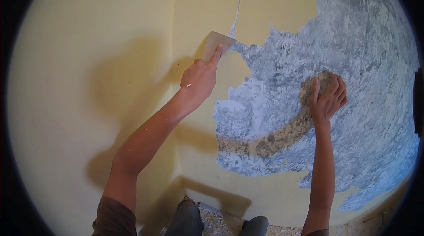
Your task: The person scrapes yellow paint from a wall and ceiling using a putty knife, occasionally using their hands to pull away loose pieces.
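My left hand (pixel 198 78) is closed around a scraper (pixel 217 44), its index finger stretched along the flat blade. The blade's edge lies against the yellow paint (pixel 274 0), beside the bottom of a crack (pixel 239 8) where the paint ends. Small white flakes stick to the left wrist and forearm. To the right, my right hand (pixel 329 97) rests on the bare grey patch (pixel 282 64) of wall with its fingers spread and slightly bent, holding nothing. The scraper's handle is hidden inside the left hand.
A smooth yellow wall (pixel 57 90) meets the scraped wall at a corner on the left. Ragged paint edges border the grey area. Below are my knees (pixel 187 218) and a floor (pixel 216 222) strewn with pale debris. Arm shadows fall across both walls.
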A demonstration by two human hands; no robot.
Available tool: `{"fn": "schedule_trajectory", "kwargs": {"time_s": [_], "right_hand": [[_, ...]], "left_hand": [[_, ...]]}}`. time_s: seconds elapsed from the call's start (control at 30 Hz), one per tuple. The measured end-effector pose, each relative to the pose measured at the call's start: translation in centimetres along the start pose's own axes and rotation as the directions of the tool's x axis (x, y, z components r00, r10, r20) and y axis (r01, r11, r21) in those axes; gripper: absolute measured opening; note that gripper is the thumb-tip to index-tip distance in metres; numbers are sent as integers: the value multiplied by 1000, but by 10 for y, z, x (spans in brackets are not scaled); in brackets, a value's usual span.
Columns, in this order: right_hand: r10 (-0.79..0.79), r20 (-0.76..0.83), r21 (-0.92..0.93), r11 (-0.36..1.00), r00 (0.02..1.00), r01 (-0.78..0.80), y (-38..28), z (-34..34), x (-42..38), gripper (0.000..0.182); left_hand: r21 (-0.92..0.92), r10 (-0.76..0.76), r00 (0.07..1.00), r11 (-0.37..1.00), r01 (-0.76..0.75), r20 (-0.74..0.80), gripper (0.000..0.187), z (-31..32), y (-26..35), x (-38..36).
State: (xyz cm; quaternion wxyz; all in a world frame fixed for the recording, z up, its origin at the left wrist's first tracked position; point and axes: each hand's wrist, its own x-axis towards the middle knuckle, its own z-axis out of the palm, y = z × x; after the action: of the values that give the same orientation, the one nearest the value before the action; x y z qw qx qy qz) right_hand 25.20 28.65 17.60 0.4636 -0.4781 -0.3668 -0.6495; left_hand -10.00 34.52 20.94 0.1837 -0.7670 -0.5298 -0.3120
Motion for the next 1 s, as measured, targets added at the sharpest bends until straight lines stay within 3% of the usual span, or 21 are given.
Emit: {"fn": "schedule_trajectory", "kwargs": {"time_s": [0.2, 0.37, 1.0], "right_hand": [[6, -8, -38, 999, 1000, -6, -1, 5, 2, 52], [6, -13, -31, 1000, 1000, -7, 3, 4, -1, 53], [28, 22, -38, 999, 999, -27, 3, 3, -7, 53]], "left_hand": [[12, -11, 1000, 1000, 11, -16, 85, 2, 0, 13], [22, 5, 992, 1000, -2, -122, 78, 15, -4, 0], [-4, 38, 991, 999, -39, -129, 76, 5, -3, 13]]}}
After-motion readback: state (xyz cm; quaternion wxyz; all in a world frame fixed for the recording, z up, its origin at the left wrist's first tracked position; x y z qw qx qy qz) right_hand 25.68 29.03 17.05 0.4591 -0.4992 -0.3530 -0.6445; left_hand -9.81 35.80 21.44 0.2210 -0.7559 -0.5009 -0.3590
